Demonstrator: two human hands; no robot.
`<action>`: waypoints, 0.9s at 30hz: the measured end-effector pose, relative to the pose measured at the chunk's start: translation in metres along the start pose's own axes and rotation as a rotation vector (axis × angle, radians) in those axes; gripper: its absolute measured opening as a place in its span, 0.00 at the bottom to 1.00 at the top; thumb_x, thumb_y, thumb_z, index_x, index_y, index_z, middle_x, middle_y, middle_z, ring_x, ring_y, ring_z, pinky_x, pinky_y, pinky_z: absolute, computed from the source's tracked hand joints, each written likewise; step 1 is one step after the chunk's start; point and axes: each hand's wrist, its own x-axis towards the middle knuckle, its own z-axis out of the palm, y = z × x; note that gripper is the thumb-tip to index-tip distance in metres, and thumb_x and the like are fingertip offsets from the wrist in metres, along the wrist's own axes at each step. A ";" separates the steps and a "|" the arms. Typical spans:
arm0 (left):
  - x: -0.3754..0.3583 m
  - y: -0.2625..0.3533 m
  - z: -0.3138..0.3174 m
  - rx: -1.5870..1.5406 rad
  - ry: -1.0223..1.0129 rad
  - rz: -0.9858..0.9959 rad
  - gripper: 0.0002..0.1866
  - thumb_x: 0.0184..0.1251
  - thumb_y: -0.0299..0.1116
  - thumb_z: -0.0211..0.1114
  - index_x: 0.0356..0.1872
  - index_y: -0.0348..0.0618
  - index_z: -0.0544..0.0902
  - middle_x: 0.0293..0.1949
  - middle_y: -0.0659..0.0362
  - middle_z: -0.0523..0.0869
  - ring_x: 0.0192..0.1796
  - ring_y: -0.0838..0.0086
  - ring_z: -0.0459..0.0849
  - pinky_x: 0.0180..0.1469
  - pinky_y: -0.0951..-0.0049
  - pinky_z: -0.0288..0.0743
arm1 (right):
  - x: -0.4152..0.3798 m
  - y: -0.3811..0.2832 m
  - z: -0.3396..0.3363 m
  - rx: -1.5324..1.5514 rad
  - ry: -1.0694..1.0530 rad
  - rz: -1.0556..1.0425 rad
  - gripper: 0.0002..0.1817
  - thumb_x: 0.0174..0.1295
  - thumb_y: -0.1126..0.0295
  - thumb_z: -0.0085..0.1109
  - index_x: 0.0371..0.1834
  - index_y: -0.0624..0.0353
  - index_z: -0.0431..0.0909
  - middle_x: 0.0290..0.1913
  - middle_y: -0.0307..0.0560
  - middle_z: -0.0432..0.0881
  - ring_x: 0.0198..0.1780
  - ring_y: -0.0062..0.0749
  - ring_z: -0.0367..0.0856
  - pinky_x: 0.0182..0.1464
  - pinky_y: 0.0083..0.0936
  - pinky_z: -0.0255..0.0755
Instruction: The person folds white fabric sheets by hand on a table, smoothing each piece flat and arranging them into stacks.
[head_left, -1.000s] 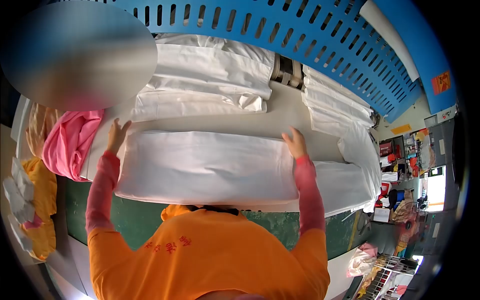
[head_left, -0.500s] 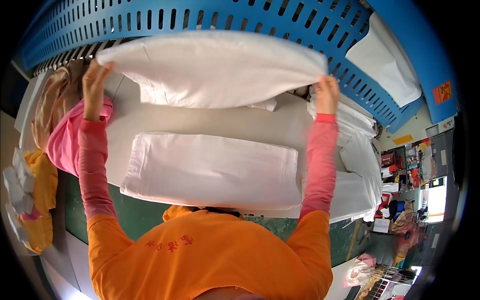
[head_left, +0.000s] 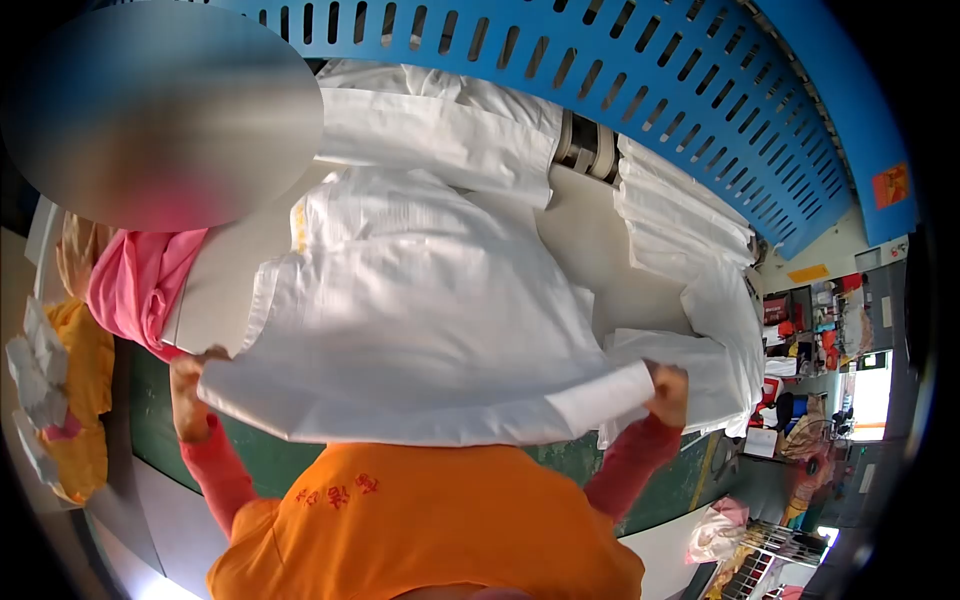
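Note:
A white cloth [head_left: 430, 290] lies wrinkled across the work surface, its near edge pulled toward my body. My left hand [head_left: 192, 390] is closed on the near left corner, low beside the table edge. At the near right corner, my right hand [head_left: 668, 392] pinches the same cloth. The near edge stretches between both hands and sags slightly in the middle. Behind it, another white cloth [head_left: 430, 135] lies under the blue slotted guard. Any folded piece beneath the cloth is hidden.
Pink fabric [head_left: 145, 285] lies at the left, near a yellow bundle [head_left: 85, 390]. More white linen [head_left: 690, 220] is heaped at the right. A blue slotted guard [head_left: 600, 60] spans the back. A blurred oval covers the upper left.
Both hands have come down from the far side toward my body, each gripping white cloth. The folded white piece that lay in front is now out of sight. Another white cloth shows under the guard.

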 end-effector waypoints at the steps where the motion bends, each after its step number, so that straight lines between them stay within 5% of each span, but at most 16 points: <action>1: 0.007 -0.002 0.007 -0.127 0.243 -0.085 0.07 0.64 0.39 0.55 0.34 0.50 0.77 0.29 0.57 0.78 0.32 0.72 0.74 0.34 0.72 0.72 | 0.010 0.008 -0.007 -0.136 -0.089 0.032 0.09 0.35 0.74 0.62 0.15 0.60 0.69 0.17 0.39 0.66 0.22 0.20 0.63 0.23 0.20 0.54; 2: 0.023 -0.009 0.001 -0.090 0.273 -0.052 0.09 0.65 0.40 0.54 0.29 0.47 0.74 0.27 0.58 0.77 0.33 0.74 0.75 0.34 0.74 0.73 | 0.033 0.012 -0.006 -0.035 -0.026 0.059 0.10 0.33 0.73 0.62 0.17 0.59 0.69 0.19 0.36 0.65 0.23 0.14 0.61 0.22 0.17 0.52; 3: 0.042 -0.008 0.001 -0.169 0.551 -0.258 0.09 0.66 0.36 0.51 0.30 0.45 0.73 0.31 0.57 0.77 0.35 0.75 0.77 0.34 0.76 0.74 | 0.057 0.034 0.014 0.106 0.313 0.086 0.07 0.38 0.76 0.58 0.20 0.59 0.69 0.23 0.34 0.66 0.25 0.13 0.62 0.23 0.17 0.56; 5: 0.092 -0.050 -0.041 -0.230 0.369 -0.085 0.08 0.65 0.33 0.51 0.40 0.42 0.73 0.39 0.58 0.79 0.41 0.73 0.77 0.44 0.72 0.71 | 0.141 0.004 0.048 0.551 0.539 -0.045 0.05 0.55 0.74 0.53 0.24 0.59 0.69 0.28 0.35 0.70 0.29 0.16 0.67 0.30 0.17 0.65; 6: 0.119 -0.056 -0.041 -0.430 0.293 -0.001 0.12 0.67 0.36 0.50 0.46 0.41 0.73 0.44 0.59 0.78 0.44 0.75 0.76 0.50 0.72 0.69 | 0.172 0.025 0.046 0.520 0.464 -0.025 0.06 0.58 0.72 0.52 0.36 0.59 0.69 0.38 0.37 0.71 0.38 0.19 0.68 0.39 0.19 0.65; 7: 0.138 -0.049 -0.027 -0.486 0.320 -0.156 0.16 0.66 0.34 0.52 0.51 0.38 0.71 0.47 0.61 0.77 0.47 0.76 0.74 0.54 0.74 0.65 | 0.187 0.054 0.049 0.489 0.388 -0.009 0.13 0.61 0.70 0.51 0.49 0.60 0.69 0.48 0.40 0.73 0.47 0.21 0.70 0.48 0.22 0.66; 9: 0.125 -0.056 -0.023 -0.391 0.226 -0.384 0.14 0.63 0.34 0.56 0.47 0.39 0.74 0.41 0.62 0.78 0.41 0.77 0.75 0.47 0.77 0.67 | 0.186 0.095 0.070 0.686 0.420 0.309 0.15 0.61 0.65 0.54 0.48 0.59 0.70 0.50 0.39 0.72 0.48 0.21 0.69 0.44 0.23 0.67; 11: 0.106 -0.075 -0.020 -0.288 0.131 -0.600 0.12 0.61 0.35 0.59 0.42 0.40 0.77 0.35 0.63 0.79 0.36 0.79 0.76 0.41 0.79 0.69 | 0.153 0.078 0.087 0.685 0.195 0.654 0.12 0.56 0.59 0.59 0.30 0.56 0.77 0.31 0.35 0.77 0.32 0.17 0.73 0.28 0.19 0.66; 12: 0.102 -0.081 -0.021 -0.236 0.088 -0.716 0.11 0.60 0.35 0.60 0.40 0.40 0.78 0.33 0.64 0.79 0.33 0.80 0.76 0.38 0.81 0.71 | 0.156 0.093 0.080 0.635 0.156 0.604 0.11 0.56 0.60 0.59 0.31 0.57 0.78 0.31 0.35 0.78 0.32 0.17 0.74 0.29 0.18 0.67; 14: 0.105 -0.091 -0.054 -0.143 0.184 -0.603 0.06 0.60 0.34 0.61 0.30 0.45 0.76 0.29 0.64 0.79 0.28 0.80 0.73 0.35 0.81 0.69 | 0.147 0.142 0.063 0.542 0.066 0.541 0.11 0.56 0.62 0.59 0.32 0.58 0.79 0.31 0.36 0.79 0.34 0.18 0.76 0.31 0.18 0.68; 16: 0.136 -0.071 -0.059 -0.127 0.392 -0.513 0.13 0.61 0.33 0.59 0.19 0.50 0.68 0.30 0.63 0.80 0.24 0.81 0.68 0.32 0.81 0.65 | 0.173 0.099 0.063 0.712 0.159 0.324 0.10 0.58 0.69 0.56 0.40 0.63 0.76 0.39 0.42 0.79 0.41 0.23 0.77 0.41 0.19 0.69; 18: 0.176 -0.036 -0.061 -0.429 0.492 -0.252 0.11 0.64 0.34 0.56 0.21 0.49 0.70 0.34 0.62 0.81 0.28 0.81 0.72 0.37 0.81 0.67 | 0.202 0.046 0.051 0.717 0.264 0.144 0.11 0.58 0.71 0.55 0.42 0.65 0.75 0.40 0.43 0.79 0.41 0.26 0.77 0.44 0.23 0.70; 20: 0.218 -0.003 -0.074 -0.345 0.436 0.013 0.08 0.66 0.35 0.53 0.28 0.46 0.75 0.38 0.62 0.81 0.35 0.80 0.76 0.43 0.78 0.69 | 0.221 -0.010 0.037 0.797 0.405 0.066 0.13 0.57 0.71 0.55 0.44 0.65 0.73 0.42 0.45 0.78 0.43 0.30 0.77 0.48 0.27 0.70; 22: 0.251 0.058 -0.063 -0.089 0.215 0.049 0.13 0.66 0.36 0.53 0.44 0.38 0.78 0.40 0.62 0.81 0.42 0.78 0.78 0.46 0.77 0.69 | 0.235 -0.047 0.013 0.798 0.440 -0.057 0.13 0.57 0.70 0.56 0.44 0.65 0.73 0.44 0.48 0.78 0.45 0.33 0.77 0.50 0.29 0.70; 24: 0.275 0.088 -0.070 -0.074 0.133 0.073 0.14 0.66 0.34 0.54 0.46 0.36 0.77 0.41 0.61 0.81 0.42 0.79 0.78 0.46 0.78 0.69 | 0.247 -0.064 -0.013 0.801 0.417 -0.188 0.13 0.59 0.69 0.55 0.44 0.66 0.74 0.45 0.49 0.77 0.47 0.32 0.75 0.51 0.28 0.68; 27: 0.308 0.098 -0.056 -0.031 0.291 0.062 0.13 0.66 0.32 0.53 0.47 0.36 0.77 0.42 0.60 0.81 0.43 0.78 0.78 0.48 0.77 0.69 | 0.272 -0.059 -0.038 0.723 0.405 -0.198 0.15 0.64 0.67 0.48 0.48 0.67 0.71 0.49 0.51 0.75 0.52 0.35 0.74 0.55 0.30 0.65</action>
